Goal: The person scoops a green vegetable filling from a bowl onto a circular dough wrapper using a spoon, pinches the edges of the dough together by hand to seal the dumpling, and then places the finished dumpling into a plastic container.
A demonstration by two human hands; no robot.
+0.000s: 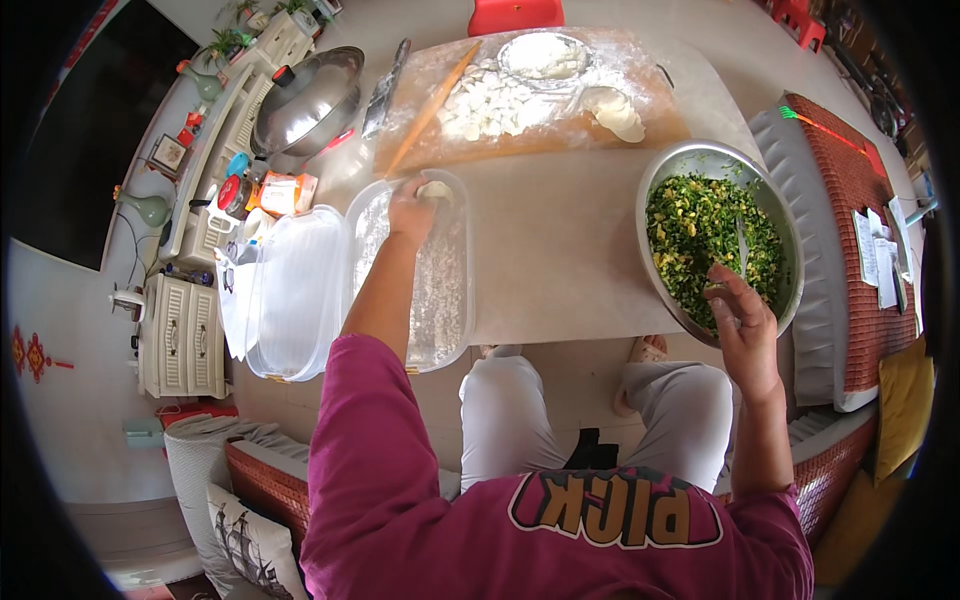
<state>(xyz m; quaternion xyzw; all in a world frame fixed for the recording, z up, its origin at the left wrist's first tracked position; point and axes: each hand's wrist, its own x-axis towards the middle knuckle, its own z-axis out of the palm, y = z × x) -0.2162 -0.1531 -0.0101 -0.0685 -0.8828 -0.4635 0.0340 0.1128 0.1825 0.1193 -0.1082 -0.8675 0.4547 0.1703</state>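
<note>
My left hand (411, 208) is at the far end of a floured plastic container (442, 300), its fingers on a pale dumpling (435, 192). Over the near side of a steel bowl (796, 300) of chopped green and yellow filling (694, 217) is my right hand (739, 311), fingers curled and thumb near the index finger; whether it holds anything I cannot tell. A spoon or similar metal utensil (742, 244) stands in the filling. On the floured wooden board (480, 154) lie small dough pieces (487, 101), stacked wrappers (616, 120), a rolling pin (435, 105) and a bowl of flour (547, 56).
Left of the floured container is another clear plastic container or lid (296, 292). Beyond it stand a red-lidded jar (234, 193), a large lidded pan (307, 101) and a dark-bladed knife or cleaver (386, 90). The table's near edge (555, 339) runs above my knees.
</note>
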